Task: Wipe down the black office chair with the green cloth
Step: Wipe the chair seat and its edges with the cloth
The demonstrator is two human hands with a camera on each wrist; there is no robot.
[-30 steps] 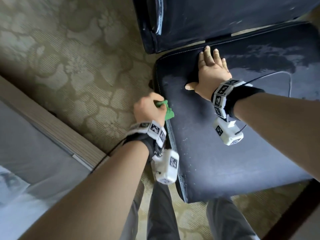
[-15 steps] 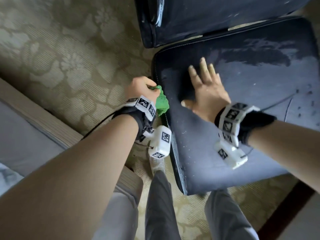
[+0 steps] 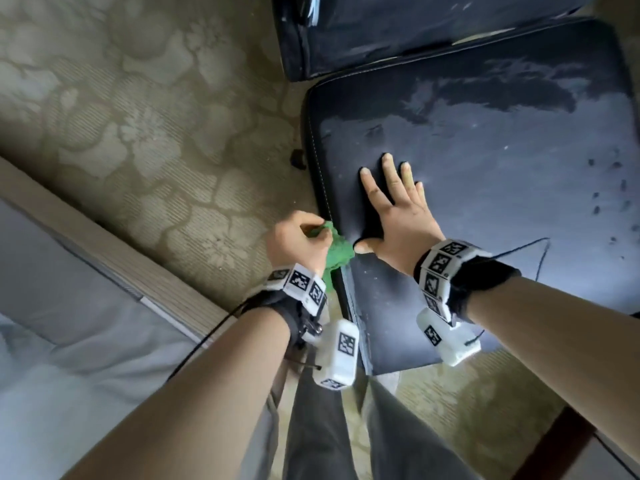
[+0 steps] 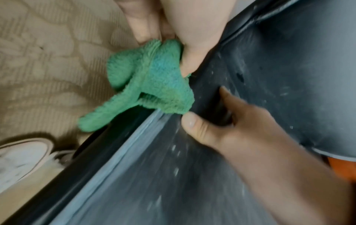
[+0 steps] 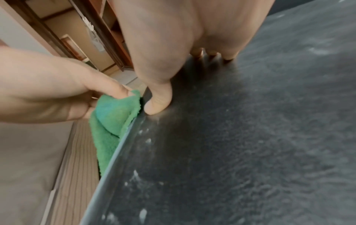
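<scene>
A bunched green cloth sits against the left side edge of the black office chair seat, a loose tail of it hanging down past the seat rim toward the patterned carpet. The left hand makes the grip: fingers and thumb curled tight round the upper part of the cloth, knuckles outside the seat edge, the cloth between hand and chair. From the left wrist view the cloth touches the pale stitched seam where the seat top turns down to its side.

The right hand lies flat on the seat top just beside the cloth, fingers straight and spread, holding nothing; its thumb presses at the very edge, almost touching the green fabric.

The seat surface carries whitish specks and a dull film, with a darker streaked patch toward the backrest. Most of the seat to the right of and beyond the flat hand lies open. Left of the chair, a strip of carpet separates the seat edge from a bed with a wooden frame. The person's trouser legs stand at the seat's near corner.
</scene>
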